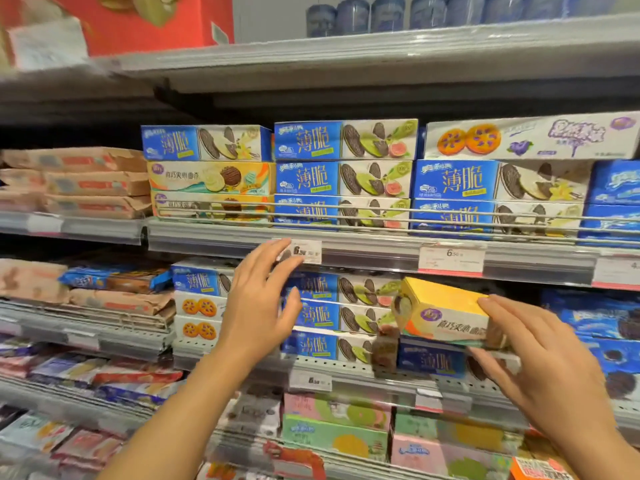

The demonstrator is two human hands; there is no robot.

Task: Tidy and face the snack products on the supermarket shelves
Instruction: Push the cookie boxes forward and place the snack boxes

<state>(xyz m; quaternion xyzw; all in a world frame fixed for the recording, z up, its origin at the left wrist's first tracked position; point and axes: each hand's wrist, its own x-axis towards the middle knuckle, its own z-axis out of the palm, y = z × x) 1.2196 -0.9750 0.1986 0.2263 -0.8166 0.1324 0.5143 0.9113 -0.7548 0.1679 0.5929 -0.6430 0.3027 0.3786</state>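
Note:
My right hand (540, 355) grips one end of a yellow-topped cookie box (440, 310), held tilted in the air in front of the middle shelf. My left hand (263, 299) is raised with fingers spread and straight, holding nothing, in front of the blue cookie boxes (322, 317) stacked on that middle shelf. On the shelf above sit two matching yellow boxes (211, 178) under a blue box (204, 143), beside more stacked blue boxes (343, 178).
A wire rail (346, 216) runs along the upper shelf's front. Price tags (450, 258) hang on the shelf edge. Brown bagged snacks (93, 181) lie at left, a white blueberry cookie box (530, 136) at upper right, pastel boxes (336, 427) on the lower shelf.

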